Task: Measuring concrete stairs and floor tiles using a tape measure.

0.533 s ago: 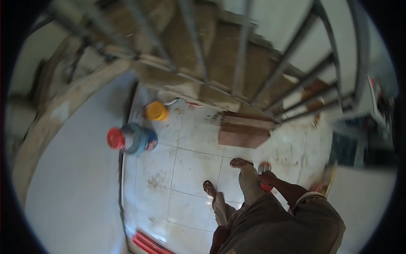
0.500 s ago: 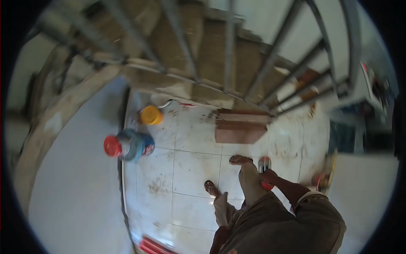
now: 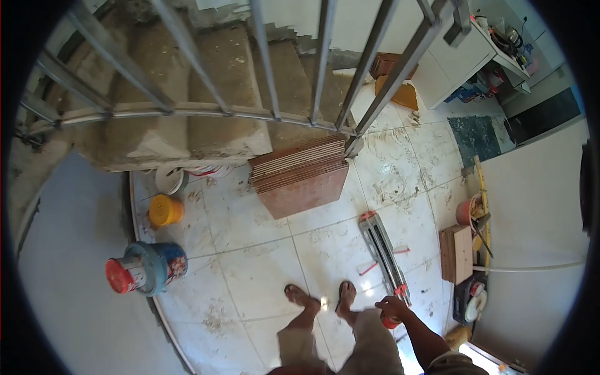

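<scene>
My right hand (image 3: 393, 307) is closed round the near end of a long grey tile cutter (image 3: 382, 253) with red end parts. A red piece (image 3: 389, 322) shows just below my fingers. The cutter stretches away from me over the white floor tiles, with two thin red arms sticking out at its sides. Whether its far end rests on the floor I cannot tell. My left hand is out of sight. Ahead, a stack of reddish-brown tiles (image 3: 303, 190) leans against the foot of the stairs.
A metal railing (image 3: 262, 59) runs along the concrete stairs (image 3: 219, 75). Stacked buckets (image 3: 147, 269) and a yellow tub (image 3: 165, 210) stand by the left wall. Along the right lie brown tiles (image 3: 456, 253), a yellow level (image 3: 481, 187) and a red bucket (image 3: 465, 211).
My view has turned right, and the stairs and tile stack now sit further left. The tile cutter, seen nearly end-on before, now shows its full length. My right hand keeps its hold.
</scene>
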A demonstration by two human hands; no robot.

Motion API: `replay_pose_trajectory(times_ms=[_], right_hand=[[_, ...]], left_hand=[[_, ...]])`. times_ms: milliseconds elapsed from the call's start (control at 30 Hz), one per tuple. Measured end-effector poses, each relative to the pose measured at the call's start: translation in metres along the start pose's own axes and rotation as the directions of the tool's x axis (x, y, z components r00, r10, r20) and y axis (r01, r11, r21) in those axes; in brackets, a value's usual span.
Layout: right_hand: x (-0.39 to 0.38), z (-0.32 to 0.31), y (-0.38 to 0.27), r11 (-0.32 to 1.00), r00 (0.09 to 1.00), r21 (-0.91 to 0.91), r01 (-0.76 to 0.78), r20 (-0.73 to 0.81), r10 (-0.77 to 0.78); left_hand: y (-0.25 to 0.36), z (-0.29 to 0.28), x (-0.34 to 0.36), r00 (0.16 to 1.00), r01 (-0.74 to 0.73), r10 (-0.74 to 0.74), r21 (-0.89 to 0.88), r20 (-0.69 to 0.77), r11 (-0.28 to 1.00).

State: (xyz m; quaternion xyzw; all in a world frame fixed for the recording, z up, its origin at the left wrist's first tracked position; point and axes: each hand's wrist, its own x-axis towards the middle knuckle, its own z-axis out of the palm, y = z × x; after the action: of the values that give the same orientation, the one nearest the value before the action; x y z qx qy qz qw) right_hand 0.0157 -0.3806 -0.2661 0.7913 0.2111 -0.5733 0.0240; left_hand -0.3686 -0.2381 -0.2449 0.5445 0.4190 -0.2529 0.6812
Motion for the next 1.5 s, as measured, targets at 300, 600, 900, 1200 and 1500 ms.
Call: replay_pose_trajectory(times_ms=[300, 600, 900, 1200, 1500], right_hand=[[0.393, -0.059, -0.130, 0.812, 0.757, 0.052, 0.581, -0.400, -0.516], [0.394, -0.128, -0.281, 0.509, 0.189, -0.228, 0.830, -0.743, -0.642], [0.400, -0.116, -0.281, 0.496, 0.197, -0.171, 0.851, -0.772, -0.604], [0.407, -0.125, -0.274, 0.389, 0.313, 0.100, 0.916, -0.786, -0.534], [0.353, -0.087, -0.187, 0.326, 0.453, 0.320, 0.890, -0.707, -0.543]], left_hand=[[0.001, -0.269, 0.326, -0.163, -0.443, 0.473, 0.493, -0.866, 0.749], [0.037, -0.290, 0.408, -0.400, -0.805, 0.295, 0.486, -0.868, 0.340], [0.040, -0.288, 0.379, -0.369, -0.849, 0.227, 0.426, -0.901, 0.314], [0.024, -0.302, 0.379, -0.286, -0.839, 0.275, 0.378, -0.918, 0.392], [-0.037, -0.230, 0.357, -0.069, -0.967, 0.180, 0.110, -0.981, 0.228]])
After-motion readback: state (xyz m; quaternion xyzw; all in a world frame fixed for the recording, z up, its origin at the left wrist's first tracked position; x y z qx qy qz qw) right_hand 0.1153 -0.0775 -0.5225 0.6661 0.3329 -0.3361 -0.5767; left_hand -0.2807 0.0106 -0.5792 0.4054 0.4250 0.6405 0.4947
